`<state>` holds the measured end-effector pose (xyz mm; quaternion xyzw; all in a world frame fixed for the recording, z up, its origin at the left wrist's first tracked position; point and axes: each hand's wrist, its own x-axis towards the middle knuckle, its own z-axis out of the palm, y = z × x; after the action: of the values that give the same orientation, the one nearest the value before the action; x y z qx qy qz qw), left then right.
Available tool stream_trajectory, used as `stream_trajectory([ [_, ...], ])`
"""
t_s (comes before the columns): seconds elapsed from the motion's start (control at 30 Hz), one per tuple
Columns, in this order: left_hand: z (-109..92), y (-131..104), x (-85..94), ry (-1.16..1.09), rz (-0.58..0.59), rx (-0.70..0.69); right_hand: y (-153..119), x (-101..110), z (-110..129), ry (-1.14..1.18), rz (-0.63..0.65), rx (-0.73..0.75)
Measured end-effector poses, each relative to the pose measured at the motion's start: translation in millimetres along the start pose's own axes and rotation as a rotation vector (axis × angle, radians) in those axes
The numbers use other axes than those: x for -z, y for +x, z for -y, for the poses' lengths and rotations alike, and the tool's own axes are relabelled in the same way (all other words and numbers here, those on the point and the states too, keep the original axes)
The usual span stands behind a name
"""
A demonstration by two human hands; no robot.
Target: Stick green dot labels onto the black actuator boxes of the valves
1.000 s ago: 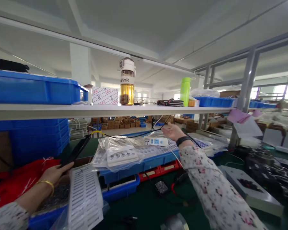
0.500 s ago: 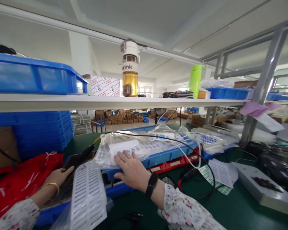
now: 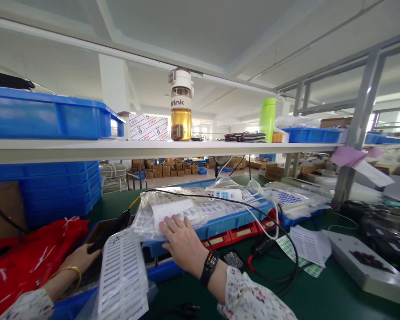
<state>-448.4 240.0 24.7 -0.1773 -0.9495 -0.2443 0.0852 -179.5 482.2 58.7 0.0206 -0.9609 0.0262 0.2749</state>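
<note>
A long white shelf (image 3: 153,149) is spanning the view above the green tabletop (image 3: 320,293). Below it, a blue tray (image 3: 226,220) is carrying clear plastic bags of label sheets (image 3: 173,209). The right hand (image 3: 183,242) is lying flat on those bags, fingers (image 3: 171,222) spread apart and gripping nothing. The bags are looking light, floppy and slippery, so pinching an edge should be serving better than pressing. The left hand (image 3: 82,258) is curling around a dark, flat, phone-like device (image 3: 110,229), fingers closed on it beside another label sheet (image 3: 122,271).
</note>
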Motion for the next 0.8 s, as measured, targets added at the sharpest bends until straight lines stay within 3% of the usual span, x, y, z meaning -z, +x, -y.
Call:
stream_trajectory([
  [0.1,-8.9,-5.7,6.4,-0.002,0.015,-0.001,0.7,0.6,0.9,-0.007,0.005,-0.003],
  [0.2,-34.7,-13.1,20.2,0.003,-0.12,-0.104,2.3,6.7,-0.5,-0.023,0.022,0.015],
  [0.3,-83.5,-21.7,37.3,-0.057,-0.207,-0.33,5.3,18.4,-4.8,-0.018,0.054,0.068],
  [0.4,-143.6,-27.5,44.8,-0.071,-0.141,-0.68,7.9,29.8,-10.2,0.002,0.056,0.111],
  [0.47,-178.3,-26.0,39.5,-0.025,-0.06,-0.776,7.4,34.7,-13.9,-0.013,0.044,0.092],
  [0.57,-210.7,-13.1,18.9,0.059,0.087,-0.775,1.5,37.8,-21.0,-0.066,0.021,0.043],
  [0.7,-223.2,14.3,-8.7,0.127,0.213,-0.718,-12.9,36.9,-33.0,-0.067,-0.013,0.048],
  [0.8,-224.4,30.5,-17.1,0.151,0.244,-0.668,-20.9,34.3,-38.3,-0.044,-0.05,0.054],
])
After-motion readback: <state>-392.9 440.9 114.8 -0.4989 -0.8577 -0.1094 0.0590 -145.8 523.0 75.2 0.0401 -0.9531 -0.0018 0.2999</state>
